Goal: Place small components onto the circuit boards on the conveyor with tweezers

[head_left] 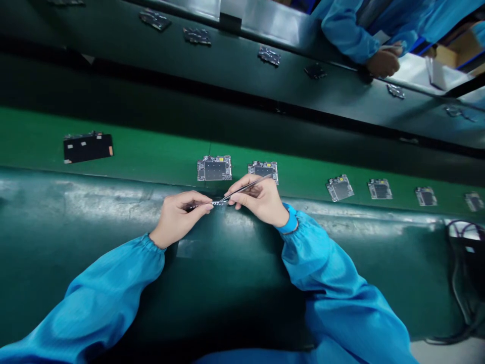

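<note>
Between thumb and fingers, my left hand (179, 215) pinches a thin circuit board (220, 202), seen nearly edge-on above the green mat. My right hand (261, 199) is closed around a pair of tweezers (244, 189) whose tips point down-left and meet the board's edge. Whether the tips grip any small part is too fine to make out. Just beyond my hands lie two flat circuit boards on the green belt, one board (214, 168) in full view and another board (265, 169) partly covered by my right hand.
More boards (340, 188) are spaced along the belt (159, 156) to the right. A black panel with a board (88, 147) lies at left. Dark cables (460, 283) hang at the right edge. Across the far line, a co-worker's hands (383, 61) are near several boards (269, 56).
</note>
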Action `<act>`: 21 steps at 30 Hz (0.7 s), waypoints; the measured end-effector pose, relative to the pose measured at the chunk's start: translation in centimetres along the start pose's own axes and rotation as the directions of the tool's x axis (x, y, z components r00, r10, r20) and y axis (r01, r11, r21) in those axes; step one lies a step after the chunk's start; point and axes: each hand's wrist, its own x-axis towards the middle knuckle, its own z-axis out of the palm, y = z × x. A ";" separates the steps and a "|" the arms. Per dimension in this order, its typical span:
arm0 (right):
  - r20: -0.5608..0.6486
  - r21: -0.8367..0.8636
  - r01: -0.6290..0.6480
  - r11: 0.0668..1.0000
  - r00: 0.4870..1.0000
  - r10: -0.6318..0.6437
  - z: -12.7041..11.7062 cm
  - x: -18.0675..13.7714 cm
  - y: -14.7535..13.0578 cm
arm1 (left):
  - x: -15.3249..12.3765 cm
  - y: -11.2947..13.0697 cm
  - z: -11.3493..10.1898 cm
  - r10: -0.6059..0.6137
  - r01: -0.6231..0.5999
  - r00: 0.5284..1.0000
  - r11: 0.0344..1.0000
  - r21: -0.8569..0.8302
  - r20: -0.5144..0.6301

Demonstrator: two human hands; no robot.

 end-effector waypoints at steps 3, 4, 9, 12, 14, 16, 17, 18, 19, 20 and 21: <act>-0.003 0.015 -0.008 1.000 1.000 0.008 -0.1 -0.1 -0.3 | -0.1 -0.1 0.0 -0.004 0.004 1.000 1.000 0.002 -0.001; -0.007 0.026 -0.007 1.000 1.000 0.008 -0.2 0.1 -0.3 | -0.1 -0.1 0.0 -0.007 0.007 1.000 1.000 0.003 0.000; -0.138 0.033 0.063 0.997 0.989 -0.058 -0.8 4.4 1.0 | -0.1 -0.1 0.0 -0.007 0.007 1.000 1.000 0.010 -0.002; -0.196 0.000 0.036 0.999 0.980 -0.036 -0.8 8.0 2.7 | -0.1 -0.1 0.1 -0.008 0.008 1.000 1.000 0.006 -0.006; -0.212 -0.021 -0.014 1.000 0.977 0.009 -0.7 9.5 3.4 | -0.1 0.0 0.1 -0.014 0.014 1.000 1.000 0.000 -0.002; -0.224 -0.038 -0.052 0.998 0.974 0.042 -0.6 10.2 3.8 | -0.1 0.2 0.1 -0.021 0.021 1.000 1.000 0.006 -0.001; -0.229 -0.045 -0.062 0.997 0.972 0.050 -0.6 10.3 3.9 | -0.1 0.3 0.1 -0.023 0.023 1.000 1.000 0.010 -0.001; -0.231 -0.052 -0.067 0.996 0.972 0.053 -0.7 10.2 3.9 | 0.0 0.4 0.1 -0.024 0.024 1.000 1.000 0.013 -0.002; -0.230 -0.058 -0.067 0.996 0.972 0.052 -0.8 10.2 3.9 | 0.0 0.4 0.1 -0.025 0.025 1.000 1.000 0.014 -0.002; -0.228 -0.063 -0.064 0.996 0.972 0.049 -0.9 10.0 3.9 | 0.0 0.5 0.1 -0.026 0.026 1.000 1.000 0.014 -0.004; -0.229 -0.067 -0.061 0.996 0.972 0.044 -1.0 9.9 3.9 | 0.0 0.5 0.1 -0.025 0.025 1.000 1.000 0.012 -0.005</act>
